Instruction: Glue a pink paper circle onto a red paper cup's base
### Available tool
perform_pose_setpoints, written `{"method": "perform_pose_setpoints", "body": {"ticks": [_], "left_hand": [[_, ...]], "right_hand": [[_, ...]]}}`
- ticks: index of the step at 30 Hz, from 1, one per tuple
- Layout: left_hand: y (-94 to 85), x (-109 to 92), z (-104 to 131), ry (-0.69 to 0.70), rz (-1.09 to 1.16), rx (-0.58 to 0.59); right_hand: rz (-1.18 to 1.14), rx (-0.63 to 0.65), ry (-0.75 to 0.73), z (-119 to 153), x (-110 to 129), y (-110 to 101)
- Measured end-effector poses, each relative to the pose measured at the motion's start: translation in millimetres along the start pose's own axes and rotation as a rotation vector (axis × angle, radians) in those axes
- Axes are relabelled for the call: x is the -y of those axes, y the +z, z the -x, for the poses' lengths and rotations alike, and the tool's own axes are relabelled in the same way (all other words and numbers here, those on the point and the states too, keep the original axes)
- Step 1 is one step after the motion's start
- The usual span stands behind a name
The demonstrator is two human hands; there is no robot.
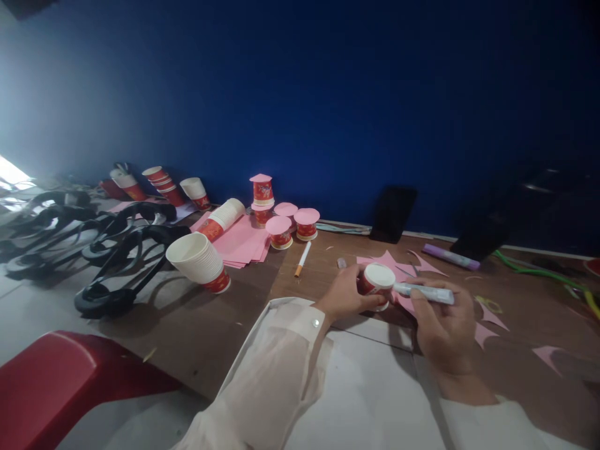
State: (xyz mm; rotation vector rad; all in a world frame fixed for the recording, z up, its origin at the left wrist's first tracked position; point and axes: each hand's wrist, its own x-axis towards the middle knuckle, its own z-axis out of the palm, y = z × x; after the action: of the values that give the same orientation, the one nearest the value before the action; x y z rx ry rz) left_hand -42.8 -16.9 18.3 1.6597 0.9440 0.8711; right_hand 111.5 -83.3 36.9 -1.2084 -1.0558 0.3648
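Observation:
My left hand (347, 292) is closed round a small red paper cup (377, 279), which stands upside down with its white base facing up. In my right hand (445, 328) is a pale glue tube (429, 294), held nearly level. The tube's narrow tip points left and meets the edge of the cup's base, or comes very close to it. Cut pink paper scraps (389, 261) lie behind and beside the cup. Left of my left hand is a cigarette (302, 259) on the wooden table.
Several upturned cups topped with pink paper discs (307, 216) stand near the blue wall. Nested cups (199, 259) and pink sheets (246, 240) are to the left, beside black headsets (126, 269). A purple tube (450, 257), a dark phone-like slab (392, 214) and green cables (529, 265) are at right.

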Motion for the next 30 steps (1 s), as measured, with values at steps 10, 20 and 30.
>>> {"method": "perform_pose_setpoints", "body": {"ticks": [10,20,30], "left_hand": [[0.4,1.7,-0.3,0.025,0.006,0.016],[3.3,6.6,-2.4,0.074,0.048,0.049],[-1.1,-2.1,0.9,0.069,0.05,0.084]], "right_hand": [[-0.004,-0.007,0.007,0.4,-3.3,-0.7],[-0.044,0.032,0.25,-4.9,-10.2,-2.9],[-0.2,0.121,0.572,-12.3,-34.4,-2.5]]}}
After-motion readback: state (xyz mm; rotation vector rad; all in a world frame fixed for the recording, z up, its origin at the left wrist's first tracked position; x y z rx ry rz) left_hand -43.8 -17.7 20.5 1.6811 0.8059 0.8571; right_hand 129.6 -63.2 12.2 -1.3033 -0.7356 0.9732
